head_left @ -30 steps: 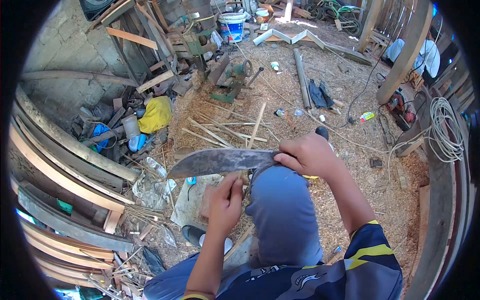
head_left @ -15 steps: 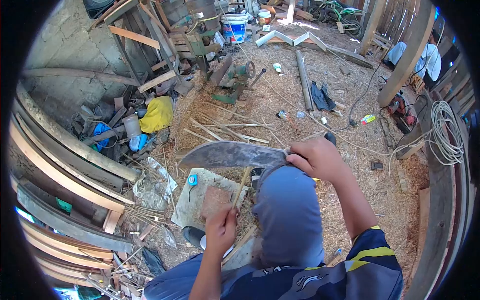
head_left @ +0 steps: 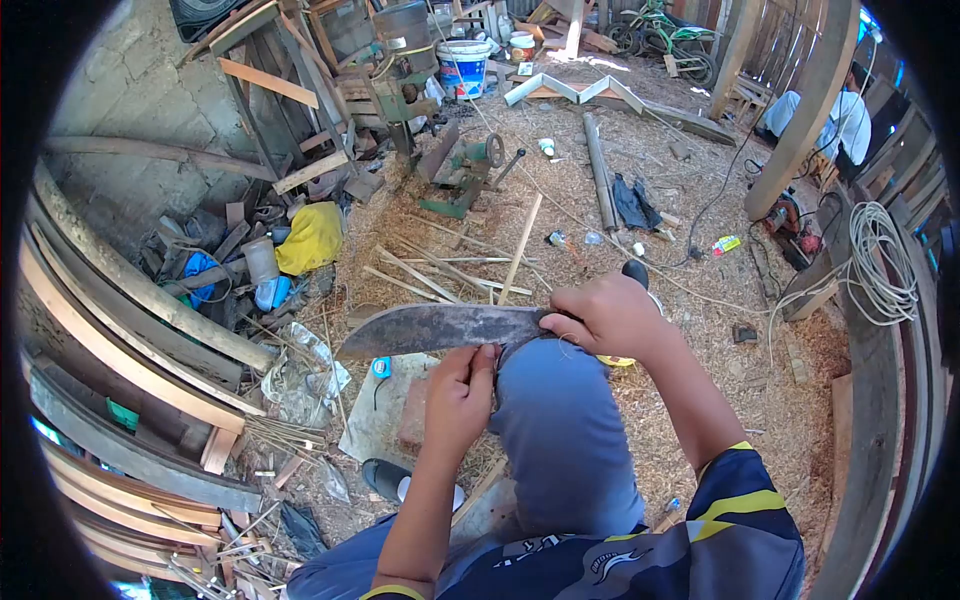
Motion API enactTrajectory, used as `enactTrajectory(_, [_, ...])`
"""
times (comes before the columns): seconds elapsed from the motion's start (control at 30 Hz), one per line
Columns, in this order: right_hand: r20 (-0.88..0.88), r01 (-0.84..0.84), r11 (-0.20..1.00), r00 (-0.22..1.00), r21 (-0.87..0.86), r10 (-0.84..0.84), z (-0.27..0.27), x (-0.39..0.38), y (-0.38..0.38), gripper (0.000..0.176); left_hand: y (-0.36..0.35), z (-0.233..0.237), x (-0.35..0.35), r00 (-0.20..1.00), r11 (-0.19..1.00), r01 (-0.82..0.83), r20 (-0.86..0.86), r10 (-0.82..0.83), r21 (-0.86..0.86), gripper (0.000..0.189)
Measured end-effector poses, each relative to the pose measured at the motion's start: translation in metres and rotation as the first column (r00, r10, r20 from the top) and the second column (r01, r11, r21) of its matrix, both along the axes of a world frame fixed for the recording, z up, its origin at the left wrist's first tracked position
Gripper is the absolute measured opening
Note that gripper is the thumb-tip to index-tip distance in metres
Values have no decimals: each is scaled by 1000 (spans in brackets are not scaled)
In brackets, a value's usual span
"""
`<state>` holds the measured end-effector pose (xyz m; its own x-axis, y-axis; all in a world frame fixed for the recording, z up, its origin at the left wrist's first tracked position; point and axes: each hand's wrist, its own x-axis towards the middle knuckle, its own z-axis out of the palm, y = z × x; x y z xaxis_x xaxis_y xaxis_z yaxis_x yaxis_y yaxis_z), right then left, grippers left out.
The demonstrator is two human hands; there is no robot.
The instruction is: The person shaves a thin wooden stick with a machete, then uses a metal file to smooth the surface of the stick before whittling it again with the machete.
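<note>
A broad dark machete [head_left: 440, 330] lies crosswise above the raised knee [head_left: 560, 400], its tip pointing left. My right hand [head_left: 605, 320] is closed round its handle. Just below the blade, my left hand [head_left: 462, 395] pinches a thin wooden strip [head_left: 522, 245], which rises past the far side of the blade and leans slightly right. The strip's lower end is hidden by the hand and blade. Several similar strips [head_left: 440, 265] are scattered on the ground ahead.
A green metal vise [head_left: 465, 175] stands beyond the strips. At left are curved timbers [head_left: 140, 270], a yellow cloth [head_left: 308, 238] and a blue tape measure [head_left: 381, 368]. Coiled cable [head_left: 880, 262] hangs at right, near a post [head_left: 805, 120]; a person [head_left: 850, 125] sits behind it.
My left hand has moved up and right towards the blade, and the strip now extends well beyond it. The machete has shifted slightly left and down with my right hand.
</note>
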<state>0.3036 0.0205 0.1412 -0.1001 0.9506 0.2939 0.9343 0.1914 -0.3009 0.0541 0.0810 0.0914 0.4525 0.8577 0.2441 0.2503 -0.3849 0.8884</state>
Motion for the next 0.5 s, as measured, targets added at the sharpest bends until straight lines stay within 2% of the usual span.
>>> enactTrajectory(0.03, [5, 2, 1000, 1000, 4, -2, 1, 0, -1, 48, -1, 2, -2, 1000, 1000, -2, 3, 2, 23, 16])
enactTrajectory(0.13, [-8, 22, 999, 1000, -27, -22, 1, 2, -3, 45, -14, -3, -23, 1000, 993, 8, -8, -9, -116, 15])
enactTrajectory(0.23, [-74, 34, 999, 997, -37, -36, -8, 12, -7, 42, -34, -21, -59, 992, 997, -54, -115, 47, -60, 14])
enactTrajectory(0.37, [-138, 25, 999, 990, -37, -30, -15, 20, -10, 39, -48, -48, -92, 995, 988, -27, -96, 12, -155, 12])
enactTrajectory(0.5, [-85, 16, 998, 996, -55, -20, -9, 14, -6, 41, -35, -18, -58, 999, 970, -31, -41, 21, -241, 15])
